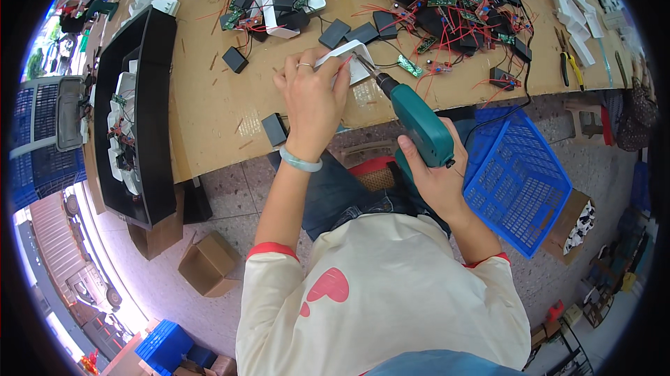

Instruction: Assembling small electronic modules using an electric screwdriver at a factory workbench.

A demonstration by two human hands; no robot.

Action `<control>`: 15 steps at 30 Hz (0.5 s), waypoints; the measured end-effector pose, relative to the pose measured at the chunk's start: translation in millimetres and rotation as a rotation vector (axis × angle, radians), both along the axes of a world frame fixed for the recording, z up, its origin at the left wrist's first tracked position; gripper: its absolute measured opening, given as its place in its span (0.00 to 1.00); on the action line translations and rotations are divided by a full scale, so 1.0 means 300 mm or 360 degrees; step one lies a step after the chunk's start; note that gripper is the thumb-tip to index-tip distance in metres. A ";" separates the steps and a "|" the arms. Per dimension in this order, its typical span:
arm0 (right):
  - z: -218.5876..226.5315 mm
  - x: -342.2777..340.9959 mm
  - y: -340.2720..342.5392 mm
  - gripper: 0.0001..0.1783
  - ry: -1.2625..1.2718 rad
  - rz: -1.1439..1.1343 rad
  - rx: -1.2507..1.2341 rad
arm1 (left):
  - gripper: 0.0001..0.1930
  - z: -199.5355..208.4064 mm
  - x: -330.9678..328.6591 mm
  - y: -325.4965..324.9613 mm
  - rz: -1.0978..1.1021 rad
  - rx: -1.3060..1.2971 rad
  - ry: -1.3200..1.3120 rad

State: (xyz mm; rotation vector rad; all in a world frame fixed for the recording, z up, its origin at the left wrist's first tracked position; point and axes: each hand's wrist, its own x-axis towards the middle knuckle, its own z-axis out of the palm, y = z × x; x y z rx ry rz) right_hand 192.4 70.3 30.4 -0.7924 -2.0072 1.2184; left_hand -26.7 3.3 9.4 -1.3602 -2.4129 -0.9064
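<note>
On the cardboard-covered table [209,118], my left hand [310,100] steadies a white plastic housing [361,74], its fingers closed on the near left side. My right hand [441,179] is wrapped round the handle of a green electric screwdriver [420,121]. The tool slants up to the left, and its bit reaches the housing close to my left fingertips. The exact contact point is too small to tell. Small black boxes [335,33] lie just beyond the housing, and another black box [273,129] sits beside my left wrist. A green circuit board [410,66] with wires is right of the housing.
Tangled red wires, boards and black parts [453,20] cover the table's far side. A long black bin [155,76] with white parts stands left. Pliers [564,62] and white housings [576,20] lie right. A blue crate [520,187] and a cardboard box [209,264] are below the table.
</note>
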 end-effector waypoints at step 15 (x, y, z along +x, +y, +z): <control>-0.013 -0.006 0.007 0.15 0.0020 0.0026 0.0041 | 0.06 0.010 0.006 0.003 0.0032 -0.0046 0.0012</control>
